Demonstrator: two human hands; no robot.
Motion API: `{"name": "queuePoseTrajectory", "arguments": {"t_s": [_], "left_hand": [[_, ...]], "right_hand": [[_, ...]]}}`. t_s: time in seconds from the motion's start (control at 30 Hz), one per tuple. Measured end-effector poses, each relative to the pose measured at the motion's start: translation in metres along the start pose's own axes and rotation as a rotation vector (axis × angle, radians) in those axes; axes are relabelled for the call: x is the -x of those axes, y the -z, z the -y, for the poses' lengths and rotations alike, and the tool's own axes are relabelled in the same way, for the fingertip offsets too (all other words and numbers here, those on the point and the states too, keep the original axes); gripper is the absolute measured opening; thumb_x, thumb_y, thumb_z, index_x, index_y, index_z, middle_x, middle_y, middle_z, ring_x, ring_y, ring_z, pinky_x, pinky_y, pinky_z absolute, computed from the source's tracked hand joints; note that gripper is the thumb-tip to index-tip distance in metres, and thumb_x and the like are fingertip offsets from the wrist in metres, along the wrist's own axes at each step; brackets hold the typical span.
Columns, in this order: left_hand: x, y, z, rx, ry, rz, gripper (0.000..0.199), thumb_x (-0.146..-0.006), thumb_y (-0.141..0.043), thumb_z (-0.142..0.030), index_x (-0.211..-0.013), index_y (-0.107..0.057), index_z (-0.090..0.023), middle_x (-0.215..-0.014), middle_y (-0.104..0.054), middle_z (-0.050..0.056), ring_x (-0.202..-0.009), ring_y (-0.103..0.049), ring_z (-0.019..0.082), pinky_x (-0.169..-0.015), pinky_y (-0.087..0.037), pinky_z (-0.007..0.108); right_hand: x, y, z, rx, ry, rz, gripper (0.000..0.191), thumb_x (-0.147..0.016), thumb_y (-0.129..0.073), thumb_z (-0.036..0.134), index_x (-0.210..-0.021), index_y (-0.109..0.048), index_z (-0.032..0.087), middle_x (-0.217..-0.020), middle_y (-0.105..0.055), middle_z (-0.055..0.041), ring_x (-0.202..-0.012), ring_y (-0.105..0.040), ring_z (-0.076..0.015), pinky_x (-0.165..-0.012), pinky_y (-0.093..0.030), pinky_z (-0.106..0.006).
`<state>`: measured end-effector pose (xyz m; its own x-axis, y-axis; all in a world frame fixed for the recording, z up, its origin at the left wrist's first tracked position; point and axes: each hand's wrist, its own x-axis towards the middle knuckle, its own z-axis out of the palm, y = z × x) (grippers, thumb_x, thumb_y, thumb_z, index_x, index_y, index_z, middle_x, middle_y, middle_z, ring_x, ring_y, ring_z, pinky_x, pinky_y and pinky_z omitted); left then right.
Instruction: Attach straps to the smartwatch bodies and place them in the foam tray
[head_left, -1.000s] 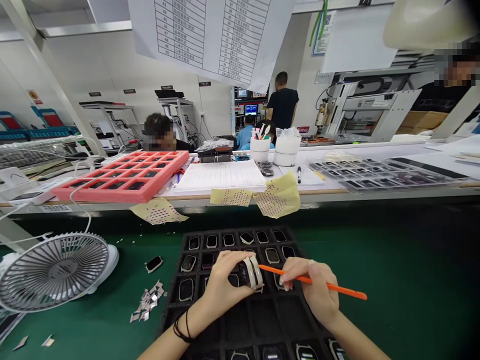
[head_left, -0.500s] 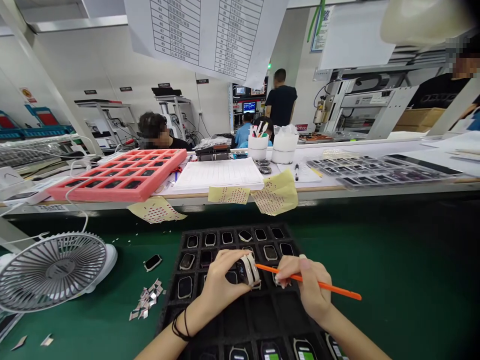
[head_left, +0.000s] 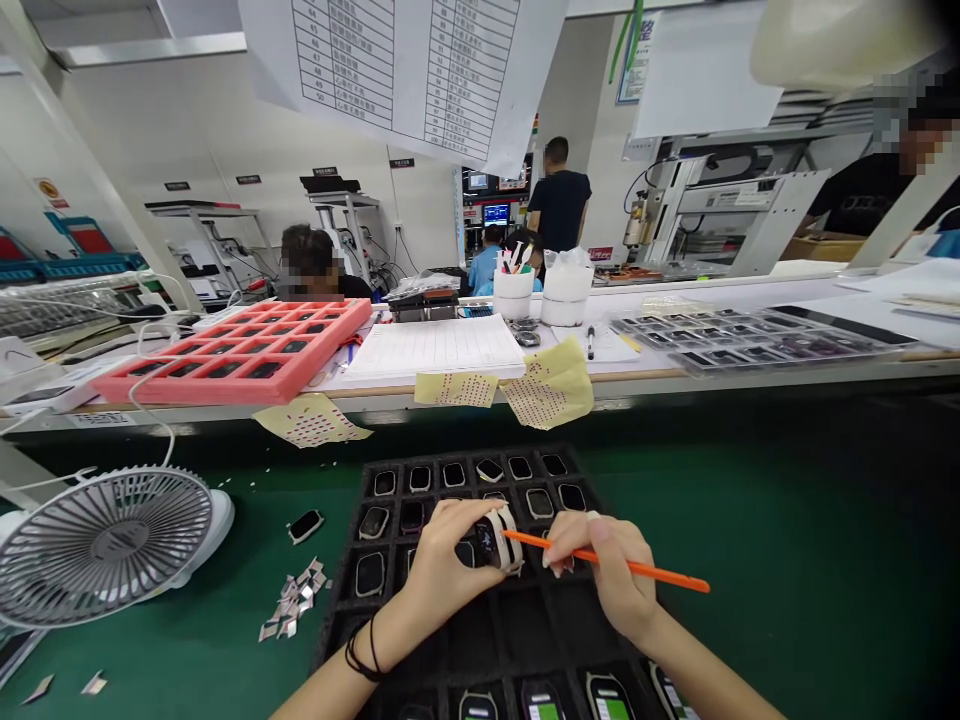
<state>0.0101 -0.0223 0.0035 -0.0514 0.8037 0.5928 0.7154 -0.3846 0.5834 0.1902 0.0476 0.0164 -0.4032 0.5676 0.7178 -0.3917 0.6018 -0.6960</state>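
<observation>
pinching hands (head_left: 448, 558) on rounded, pale-rimmed watch pieces (head_left: 497, 542) and 1 slim orange stick (head_left: 671, 577)

My tray (head_left: 517, 650) looks like matt, rough black foam; the stick (head_left: 660, 574) is smooth orange plastic.

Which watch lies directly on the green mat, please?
The dark-screened watch between the fan and black tray; other watches are in the tray or left hand.
</observation>
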Motion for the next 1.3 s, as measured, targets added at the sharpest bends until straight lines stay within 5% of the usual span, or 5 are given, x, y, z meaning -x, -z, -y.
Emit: {"name": "queuePoseTrajectory", "arguments": {"t_s": [0.4,0.57,0.73,0.97,1.3], "left_hand": [[-0.004,0.000,0.002,-0.080,0.030,0.052,0.052,-0.061,-0.081,-0.015,-0.109,-0.063,-0.022,-0.107,-0.071,0.005,-0.099,-0.065,0.023,-0.087,-0.051,0.038],[-0.003,-0.002,0.004,-0.142,0.030,0.058,0.047,-0.064,-0.076,-0.014,-0.108,-0.062,-0.022,-0.116,-0.062,0.009,-0.108,-0.059,0.026,-0.090,-0.049,0.043],[0.001,-0.007,0.006,-0.041,0.039,0.072,0.048,-0.067,-0.071,-0.008,-0.111,-0.060,-0.022,-0.108,-0.058,0.007,-0.101,-0.059,0.021,-0.087,-0.052,0.036],[-0.003,-0.001,0.002,0.105,0.057,0.047,0.057,-0.070,-0.078,-0.025,-0.122,-0.053,-0.026,-0.113,-0.057,0.007,-0.097,-0.060,0.018,-0.073,-0.056,0.027],[-0.004,0.001,0.000,0.111,0.070,0.020,0.046,-0.070,-0.077,-0.021,-0.112,-0.058,-0.022,-0.105,-0.060,0.005,-0.082,-0.058,0.014,-0.070,-0.054,0.027]], "right_hand": [[-0.003,0.006,-0.006,0.029,-0.066,-0.029,0.049,-0.099,-0.030,0.026,-0.071,-0.068,0.019,-0.057,-0.064,-0.0029,-0.051,-0.059,-0.0145,-0.050,-0.047,-0.027],[-0.011,-0.002,-0.009,0.155,-0.400,0.039,0.027,-0.083,-0.064,0.033,-0.065,-0.049,0.020,-0.078,-0.069,-0.0028,-0.074,-0.067,-0.0191,-0.068,-0.052,-0.029],[-0.010,-0.014,-0.020,-0.116,-0.723,0.178,0.046,-0.067,-0.078,0.033,-0.069,-0.033,0.023,-0.062,-0.046,0.0086,-0.052,-0.047,-0.0085,-0.050,-0.040,-0.021],[-0.015,-0.003,-0.030,-0.351,-0.747,0.132,0.049,-0.067,-0.079,0.035,-0.070,-0.032,0.022,-0.058,-0.038,0.0111,-0.048,-0.030,-0.0058,-0.050,-0.030,-0.021],[-0.019,-0.001,-0.024,-0.354,-0.774,0.110,0.049,-0.068,-0.080,0.037,-0.068,-0.034,0.021,-0.061,-0.043,0.0087,-0.056,-0.041,-0.0073,-0.056,-0.040,-0.021]]}}
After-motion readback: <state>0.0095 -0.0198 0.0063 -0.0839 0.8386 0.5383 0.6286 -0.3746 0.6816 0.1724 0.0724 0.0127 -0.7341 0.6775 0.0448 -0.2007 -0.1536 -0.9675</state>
